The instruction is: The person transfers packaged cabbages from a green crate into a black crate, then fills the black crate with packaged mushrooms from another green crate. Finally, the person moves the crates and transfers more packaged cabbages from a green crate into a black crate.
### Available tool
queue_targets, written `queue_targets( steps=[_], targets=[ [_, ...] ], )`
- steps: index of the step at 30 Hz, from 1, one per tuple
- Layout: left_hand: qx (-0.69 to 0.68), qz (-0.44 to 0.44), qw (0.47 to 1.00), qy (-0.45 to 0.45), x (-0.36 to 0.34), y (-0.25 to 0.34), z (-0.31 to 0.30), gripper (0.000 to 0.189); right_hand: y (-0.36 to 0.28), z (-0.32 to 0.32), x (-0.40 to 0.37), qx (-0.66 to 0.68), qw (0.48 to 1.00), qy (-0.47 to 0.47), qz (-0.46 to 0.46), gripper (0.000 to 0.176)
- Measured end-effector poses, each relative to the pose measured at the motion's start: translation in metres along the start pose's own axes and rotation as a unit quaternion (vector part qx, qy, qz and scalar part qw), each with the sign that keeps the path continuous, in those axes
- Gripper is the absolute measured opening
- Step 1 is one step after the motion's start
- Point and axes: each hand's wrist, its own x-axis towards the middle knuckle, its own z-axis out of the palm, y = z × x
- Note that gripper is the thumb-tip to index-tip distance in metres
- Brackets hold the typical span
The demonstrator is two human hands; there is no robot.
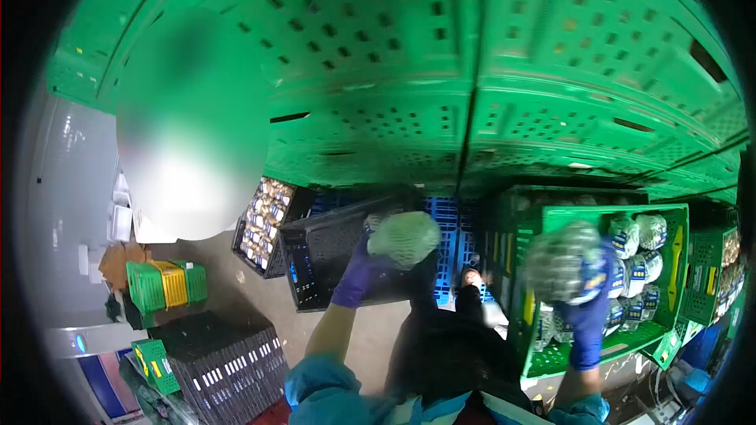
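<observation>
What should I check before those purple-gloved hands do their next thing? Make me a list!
1. Both hands covered: ok, each wears a purple glove.
2. Left hand has a grip: ok, it holds a pale green pack.
3. Right hand has a grip: ok, it holds a wrapped pack at the green crate.
4. Right hand free for something else: not ok, it's busy with that pack.
5. Right-hand pack's label readable: cannot tell, it's blurred.
6. Space left under that pack: cannot tell, hand and pack hide part of the crate.
</observation>
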Motion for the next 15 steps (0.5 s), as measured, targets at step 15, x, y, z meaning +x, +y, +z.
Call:
queue_targets(
  steps=[15],
  targets=[
    [0.7, -0.143, 0.699, 0.042, 0.126, -0.41, -0.411, 0.026, 0.369, 0.511, -0.077, -0.104, 0.965, -0.208, 0.122, 0.069]
  ],
)
